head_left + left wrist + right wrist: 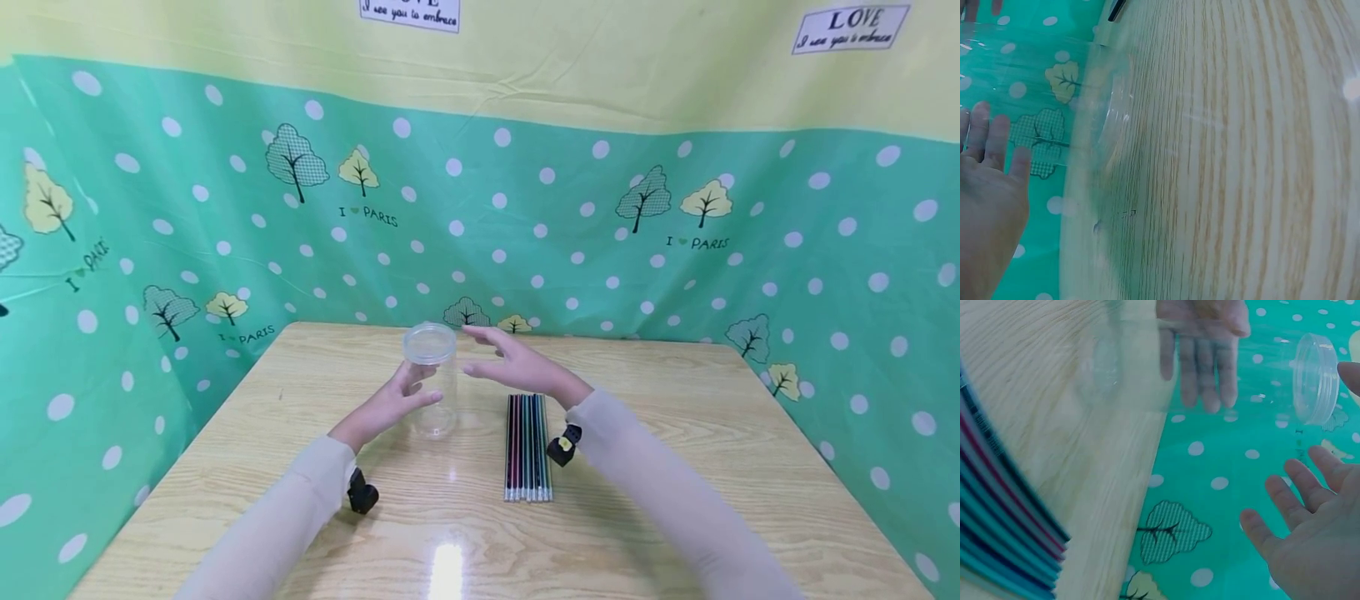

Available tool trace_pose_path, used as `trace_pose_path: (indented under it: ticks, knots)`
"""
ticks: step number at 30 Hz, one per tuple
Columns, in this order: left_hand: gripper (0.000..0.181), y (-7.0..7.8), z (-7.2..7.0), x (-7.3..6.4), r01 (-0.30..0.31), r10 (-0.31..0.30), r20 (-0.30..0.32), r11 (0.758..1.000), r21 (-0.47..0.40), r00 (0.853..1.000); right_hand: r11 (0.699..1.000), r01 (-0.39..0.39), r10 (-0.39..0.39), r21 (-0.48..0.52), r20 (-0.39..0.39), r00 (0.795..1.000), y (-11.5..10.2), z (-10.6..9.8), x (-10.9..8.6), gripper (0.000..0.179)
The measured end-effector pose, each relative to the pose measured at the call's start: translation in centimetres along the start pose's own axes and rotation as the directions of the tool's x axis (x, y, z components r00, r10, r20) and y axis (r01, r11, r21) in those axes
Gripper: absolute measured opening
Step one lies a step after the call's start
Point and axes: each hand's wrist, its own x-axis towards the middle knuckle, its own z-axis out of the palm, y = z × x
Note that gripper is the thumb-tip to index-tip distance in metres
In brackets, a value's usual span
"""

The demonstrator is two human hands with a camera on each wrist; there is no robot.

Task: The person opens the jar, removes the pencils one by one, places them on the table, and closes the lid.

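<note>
A tall clear plastic jar (444, 400) with a clear lid (430, 345) stands upright on the table. My left hand (386, 408) is at its left side, thumb in front and the other fingers behind. In the right wrist view those left-hand fingers (1209, 369) show straight through the clear wall. To the jar's right, my right hand (517, 362) hovers near the lid with fingers extended and spread, holding nothing. Below that hand, a row of dark, red and teal pencils (528, 450) lies side by side, their silvery ends toward me.
The light wood-grain table (712, 467) runs back to a green, white-dotted cloth (510, 217) with tree prints, which also hangs along the left and right sides. Small black devices sit on both wrists, the right one (564, 446) just beside the pencils.
</note>
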Motion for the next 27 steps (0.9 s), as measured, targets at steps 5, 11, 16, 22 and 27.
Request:
trace_pose_path:
  ticks: [5,11,16,22,27]
  knots:
    - [0.085,-0.3,0.1,0.1,-0.013,0.013,0.003,1.000,-0.004,1.000,0.999,-0.014,0.013,-0.033,-0.021,1.000,1.4,-0.3,-1.7,0.070]
    - [0.085,-0.4,0.1,0.1,-0.032,0.032,0.001,0.999,0.006,0.999,0.998,-0.058,0.057,-0.022,-0.029,0.998,3.3,-0.7,-4.0,0.071]
    - [0.087,-0.3,0.1,0.1,-0.044,0.044,0.010,0.999,0.005,0.999,0.996,-0.081,0.080,-0.028,-0.041,0.996,4.6,-0.9,-5.5,0.070]
    - [0.089,-0.2,0.1,-0.1,-0.017,0.017,0.010,1.000,-0.003,1.000,0.992,-0.122,0.120,-0.025,-0.049,0.992,5.9,-0.8,-7.1,0.068]
    - [0.090,-0.3,0.2,-0.1,-0.020,0.020,0.007,1.000,-0.017,1.000,0.991,-0.136,0.135,-0.017,-0.056,0.989,6.9,-0.9,-8.2,0.071]
